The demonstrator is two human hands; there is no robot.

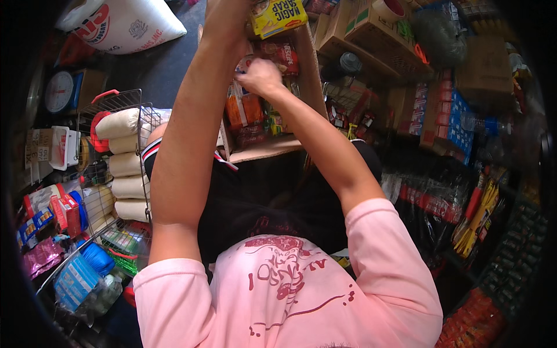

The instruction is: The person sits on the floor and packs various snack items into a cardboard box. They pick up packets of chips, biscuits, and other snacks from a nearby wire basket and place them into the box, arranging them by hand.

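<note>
In front of me is an open cardboard box point(315, 74) filled with packaged goods. My right hand point(262, 75) is inside it, blurred, with curled fingers at a white pack; whether it grips anything cannot be made out. Just above that hand lies a red Nescafé pack point(287, 54). Below it are an orange pack point(243, 111) and dark red packs point(250, 135). My left forearm reaches over the box's left side, and its hand is past the top edge, out of view. Close to that wrist, a yellow Magic Sarap pack point(280, 16) sits at the box's far end.
A white sugar sack point(130, 26) stands on the dark floor point(148, 69). At left are a dial scale point(59, 92) and a wire basket point(130, 98) with rolled cream packs point(128, 165). Cardboard cartons point(378, 39) and a dark-lidded bottle point(350, 63) crowd the right.
</note>
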